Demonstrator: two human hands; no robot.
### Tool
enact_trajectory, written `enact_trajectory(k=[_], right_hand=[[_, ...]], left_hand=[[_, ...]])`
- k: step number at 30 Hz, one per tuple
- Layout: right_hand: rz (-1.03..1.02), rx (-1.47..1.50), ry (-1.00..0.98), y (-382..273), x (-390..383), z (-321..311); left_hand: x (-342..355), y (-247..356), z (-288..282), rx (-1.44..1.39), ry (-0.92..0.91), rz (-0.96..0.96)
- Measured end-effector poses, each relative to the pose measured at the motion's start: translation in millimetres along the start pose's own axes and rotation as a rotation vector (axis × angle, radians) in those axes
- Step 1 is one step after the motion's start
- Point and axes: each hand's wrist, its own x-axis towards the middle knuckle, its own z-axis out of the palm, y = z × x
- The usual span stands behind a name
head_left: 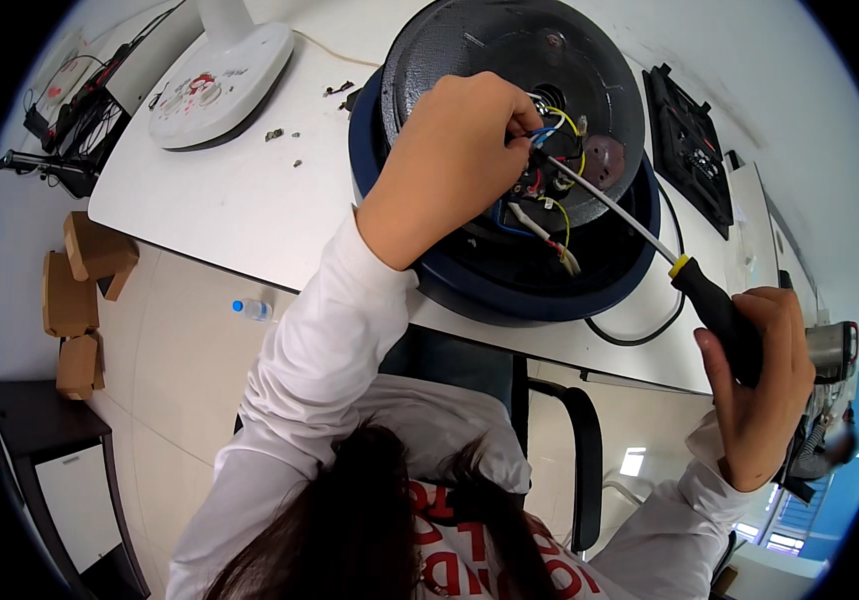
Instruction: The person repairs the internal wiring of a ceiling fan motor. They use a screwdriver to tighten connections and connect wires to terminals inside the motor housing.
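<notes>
An opened round appliance with a dark blue rim (510,308) lies at the table's near edge. A grey-black metal disc (420,60) is inside it, with blue, yellow-green, red and white wires in and around it. Over the disc, my left hand (460,150) pinches wires (547,133) between thumb and fingers; the exact spot is partly hidden by the fingertips. My right hand (770,370) is wrapped round the black handle of a screwdriver (715,310). Its metal shaft slants up and left, and the tip reaches the wiring beside my left fingertips.
A black tool case (692,150) lies open to the right. At the left are a white appliance stand (220,90) and small dark parts (275,134). A black cable (640,340) loops near the table edge. Cardboard boxes (70,290) and a bottle (252,310) are beyond the table.
</notes>
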Motion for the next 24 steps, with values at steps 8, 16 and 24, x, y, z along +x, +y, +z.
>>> enact_trajectory(k=[8,16,24], right_hand=[[0.059,0.054,-0.050,-16.0,4.5,-2.4],[0.102,0.042,-0.049,-19.5,2.4,-6.7],[0.246,0.354,-0.266,-14.8,1.7,-0.3]], left_hand=[[-0.9,0.5,-1.4,0.015,0.000,0.009],[-4.5,-3.5,1.4,0.026,-0.020,-0.008],[-13.1,14.1,0.0,0.148,0.051,0.048]])
